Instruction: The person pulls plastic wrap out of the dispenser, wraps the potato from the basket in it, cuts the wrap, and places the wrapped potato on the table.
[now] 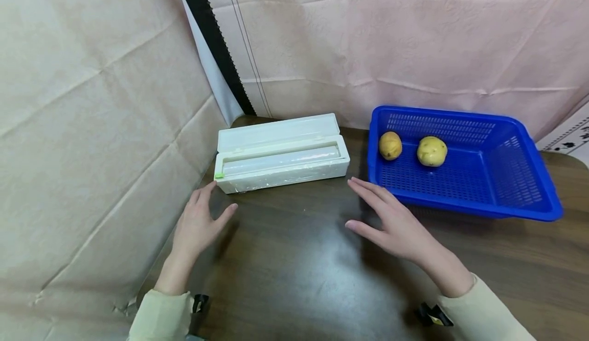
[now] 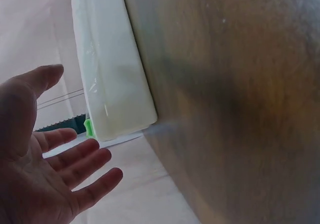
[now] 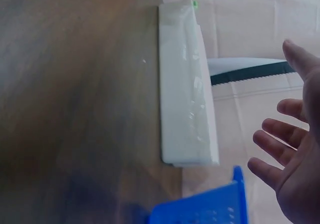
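A long white box (image 1: 285,175) lies on the table with its lid (image 1: 278,132) folded back, and a roll of clear film (image 1: 281,160) shows inside. My left hand (image 1: 197,224), fingers spread, is by the box's left end, close to its green tab (image 1: 219,176); in the left wrist view the hand (image 2: 55,164) holds nothing. Near the box's right end, my right hand (image 1: 398,223) hovers with fingers extended and holds nothing; in the right wrist view the hand (image 3: 295,144) is beside the white box (image 3: 185,88).
On the right stands a blue basket (image 1: 499,212) holding a small yellow-orange fruit (image 1: 390,145) and a larger, pale yellow one (image 1: 432,151). Pinkish cloth (image 1: 414,39) hangs behind the brown table (image 1: 294,259), and more cloth (image 1: 92,141) covers the left side.
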`<control>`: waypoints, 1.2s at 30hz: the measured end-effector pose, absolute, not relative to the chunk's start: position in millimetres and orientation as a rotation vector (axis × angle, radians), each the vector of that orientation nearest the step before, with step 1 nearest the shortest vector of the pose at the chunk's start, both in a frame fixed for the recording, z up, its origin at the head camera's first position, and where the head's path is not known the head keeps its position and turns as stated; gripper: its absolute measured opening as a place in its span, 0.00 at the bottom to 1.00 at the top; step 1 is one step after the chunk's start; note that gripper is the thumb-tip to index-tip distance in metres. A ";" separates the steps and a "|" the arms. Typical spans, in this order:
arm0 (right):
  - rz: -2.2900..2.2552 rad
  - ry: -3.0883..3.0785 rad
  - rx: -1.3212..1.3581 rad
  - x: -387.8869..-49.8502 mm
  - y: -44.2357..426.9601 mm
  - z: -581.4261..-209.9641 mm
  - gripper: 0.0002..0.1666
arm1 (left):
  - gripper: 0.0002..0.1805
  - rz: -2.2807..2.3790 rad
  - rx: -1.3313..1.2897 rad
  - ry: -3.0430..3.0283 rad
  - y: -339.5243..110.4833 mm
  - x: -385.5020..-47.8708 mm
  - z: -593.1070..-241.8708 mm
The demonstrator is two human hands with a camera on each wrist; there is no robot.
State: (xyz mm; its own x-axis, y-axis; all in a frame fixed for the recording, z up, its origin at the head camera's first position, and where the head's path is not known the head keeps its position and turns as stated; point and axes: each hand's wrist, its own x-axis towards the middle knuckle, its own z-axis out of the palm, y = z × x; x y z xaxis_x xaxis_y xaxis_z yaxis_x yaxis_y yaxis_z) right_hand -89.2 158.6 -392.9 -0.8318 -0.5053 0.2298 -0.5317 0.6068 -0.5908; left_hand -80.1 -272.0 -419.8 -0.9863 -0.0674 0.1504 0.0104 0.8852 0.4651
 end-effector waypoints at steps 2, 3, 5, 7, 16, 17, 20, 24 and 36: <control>1.089 -2.790 0.892 -91.9 152.5 -396.9 0.45 | 0.42 -0.733 0.081 -2.898 -270.8 -81.7 -420.8; 1.115 -2.793 0.892 -93.3 149.3 -398.8 0.44 | 0.41 -0.744 0.097 -2.898 -270.1 -82.6 -421.7; 1.170 -2.788 0.897 -96.3 142.5 -403.2 0.43 | 0.40 -0.773 0.129 -2.894 -268.6 -84.5 -424.1; 1.217 -2.777 0.910 -99.1 135.8 -408.3 0.42 | 0.38 -0.811 0.156 -2.888 -266.5 -86.7 -427.1; 1.466 -2.707 0.854 -114.1 114.3 -431.7 0.38 | 0.37 -0.979 0.257 -2.877 -261.2 -94.6 -439.0; 1.504 -2.697 0.838 -116.8 112.7 -434.3 0.37 | 0.37 -1.000 0.267 -2.872 -261.2 -95.4 -439.9; 1.628 -2.678 0.770 -125.0 109.1 -442.1 0.35 | 0.39 -1.096 0.309 -2.856 -261.6 -98.6 -442.0; 1.810 -2.662 0.626 -134.4 106.4 -450.8 0.33 | 0.41 -1.237 0.391 -2.839 -261.5 -102.4 -442.2; 2.267 -2.508 0.278 -156.3 96.9 -465.9 0.35 | 0.37 -1.658 0.569 -2.696 -259.5 -111.4 -439.2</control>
